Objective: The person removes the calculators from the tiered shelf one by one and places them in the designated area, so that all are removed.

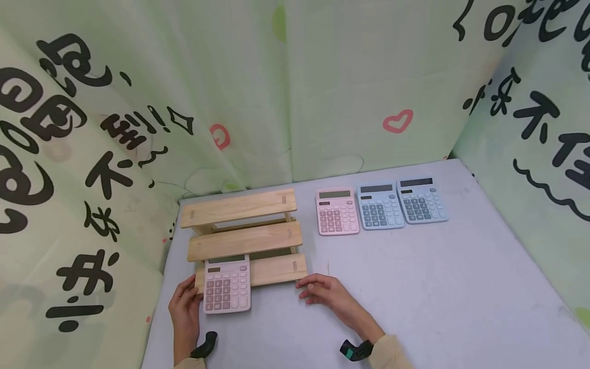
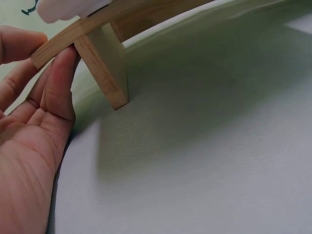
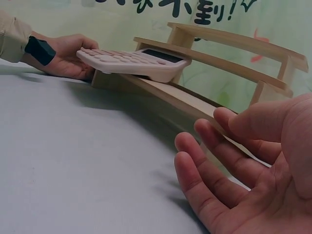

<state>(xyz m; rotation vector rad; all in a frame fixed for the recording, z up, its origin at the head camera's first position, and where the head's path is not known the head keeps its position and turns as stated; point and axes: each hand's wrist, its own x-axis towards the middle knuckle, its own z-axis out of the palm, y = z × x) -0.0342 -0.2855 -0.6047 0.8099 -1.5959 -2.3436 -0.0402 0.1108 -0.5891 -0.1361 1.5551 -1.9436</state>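
A three-tier wooden shelf rack (image 1: pixel 244 242) stands on the table, with a pink calculator (image 1: pixel 227 289) lying across the left part of its lowest board and jutting over the front edge. At the left end of that board, my left hand (image 1: pixel 185 303) pinches the wood. The left wrist view shows the fingers of my left hand (image 2: pixel 39 122) above and below the board end (image 2: pixel 58 48), beside a short wooden leg (image 2: pixel 105 68). My right hand (image 1: pixel 329 294) is at the board's right front corner, its fingers loosely bent; the right wrist view shows those fingers (image 3: pixel 214 185) right by the board edge.
To the right of the rack, another pink calculator (image 1: pixel 337 211) and two blue calculators, one in the middle (image 1: pixel 380 206) and one at the right (image 1: pixel 421 201), lie in a row. A pale green printed curtain (image 1: pixel 341 102) hangs behind the white table (image 1: pixel 415 297).
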